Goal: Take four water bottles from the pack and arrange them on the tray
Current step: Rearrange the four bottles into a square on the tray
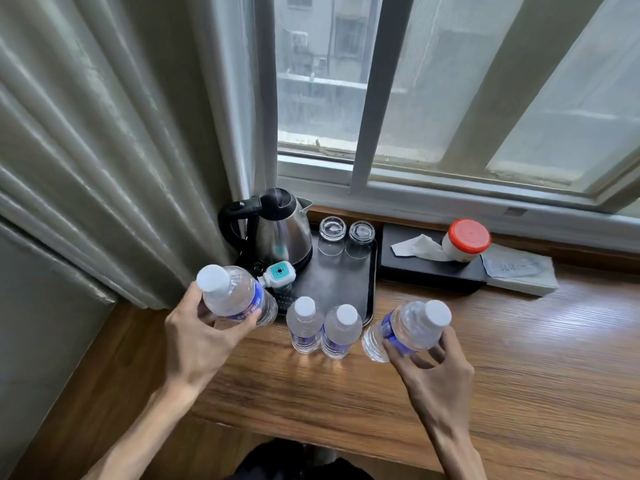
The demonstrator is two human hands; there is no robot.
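Two bare forearms reach in from the bottom edge over a wooden desk (311,393). Left hand (199,336) is closed around a water bottle (235,296), fingers wrapped under its blue label, white cap tilted up and to the left; the bottle is held off the desk, just left of the tray's near-left corner. Behind it, a curtain (104,150) hangs down to the desk.

Black tray (346,271) sits against the window side. At its left rear, a steel kettle (280,230) with a black handle; a small white-and-teal device (277,273) lies in front of the kettle. Two clear glasses (346,233) stand upside down, side by side, at the tray's far edge.

Two upright bottles (320,329) stand touching each other between the hands, at the tray's near edge; whether their bases rest on the tray or on the wood cannot be told.

Right hand (436,365) grips a fourth bottle (408,329) from below, fingers curled round its middle. This bottle leans, cap up and right, base down and left, just beside the tray's near-right corner and clear of the desk.

Farther right, a black tissue box (429,268) with a white tissue sticking out; a red-lidded white jar (465,240) rests on it. Folded grey cloth (519,271) lies beside the box.
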